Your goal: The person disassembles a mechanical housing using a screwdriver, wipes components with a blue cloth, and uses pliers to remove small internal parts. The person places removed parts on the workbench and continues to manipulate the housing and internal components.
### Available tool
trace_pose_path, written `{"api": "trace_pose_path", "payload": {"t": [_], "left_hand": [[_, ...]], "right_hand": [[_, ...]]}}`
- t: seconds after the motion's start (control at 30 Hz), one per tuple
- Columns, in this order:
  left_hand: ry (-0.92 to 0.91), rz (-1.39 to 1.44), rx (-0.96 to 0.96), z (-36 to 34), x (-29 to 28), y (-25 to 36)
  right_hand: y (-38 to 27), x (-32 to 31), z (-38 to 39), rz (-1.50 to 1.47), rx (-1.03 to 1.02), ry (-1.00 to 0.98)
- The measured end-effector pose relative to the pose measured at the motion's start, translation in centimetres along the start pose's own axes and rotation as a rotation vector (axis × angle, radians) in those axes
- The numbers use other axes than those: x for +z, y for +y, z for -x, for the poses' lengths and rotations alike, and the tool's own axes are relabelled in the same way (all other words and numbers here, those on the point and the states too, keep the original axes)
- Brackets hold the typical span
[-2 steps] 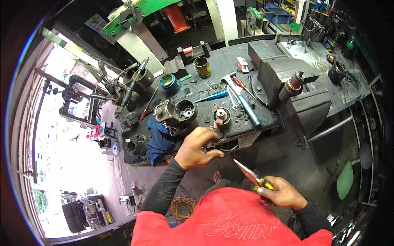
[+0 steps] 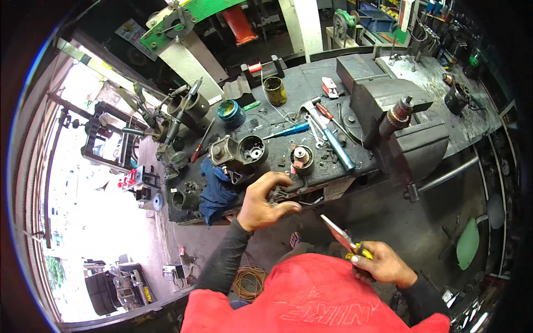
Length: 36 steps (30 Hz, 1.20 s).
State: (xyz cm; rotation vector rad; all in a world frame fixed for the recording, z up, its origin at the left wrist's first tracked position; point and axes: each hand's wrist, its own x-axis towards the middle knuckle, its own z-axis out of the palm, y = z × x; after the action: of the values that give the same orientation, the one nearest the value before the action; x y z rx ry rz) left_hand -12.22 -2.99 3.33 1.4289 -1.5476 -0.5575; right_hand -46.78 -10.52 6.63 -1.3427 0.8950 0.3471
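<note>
Yellow-handled metal pliers [image 2: 343, 237] fill your right hand [image 2: 384, 264]; your left hand [image 2: 260, 202] has thumb and fingers apart. Right of the opened grey metal housing [image 2: 221, 150], a copper-banded cylinder [image 2: 301, 159] stands separate.

Looks like a repair workshop: big vise [image 2: 419, 139] past the right hand [image 2: 386, 263] and its grip, hammer [image 2: 335, 144] and motor housing [image 2: 226, 152] further left.
</note>
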Motion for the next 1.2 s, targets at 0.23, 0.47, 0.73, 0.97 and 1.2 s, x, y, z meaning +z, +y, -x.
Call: {"api": "trace_pose_path", "payload": {"t": [0.23, 0.47, 0.73, 0.97, 1.2], "left_hand": [[0.315, 1.199, -0.183, 2.5, 4.6, -0.1], [0.328, 1.194, -0.200, 2.6, 5.7, 0.5], [0.295, 1.226, -0.141, 2.8, 5.5, 0.1], [0.234, 1.167, -0.086, 2.1, 4.3, 0.2], [0.093, 1.111, -0.045, 1.1, 2.9, 1.2]], "right_hand": [[-2.1, 7.9, -1.7, -0.320, -0.902, 0.391], [-4.4, 9.1, -3.7, -0.228, -0.768, 0.384], [-5.2, 9.2, -2.8, -0.032, -0.621, 0.398], [-4.4, 6.8, -1.8, -0.837, -0.308, -0.406], [-2.7, 7.2, -2.7, -1.081, -0.192, -0.842]]}}
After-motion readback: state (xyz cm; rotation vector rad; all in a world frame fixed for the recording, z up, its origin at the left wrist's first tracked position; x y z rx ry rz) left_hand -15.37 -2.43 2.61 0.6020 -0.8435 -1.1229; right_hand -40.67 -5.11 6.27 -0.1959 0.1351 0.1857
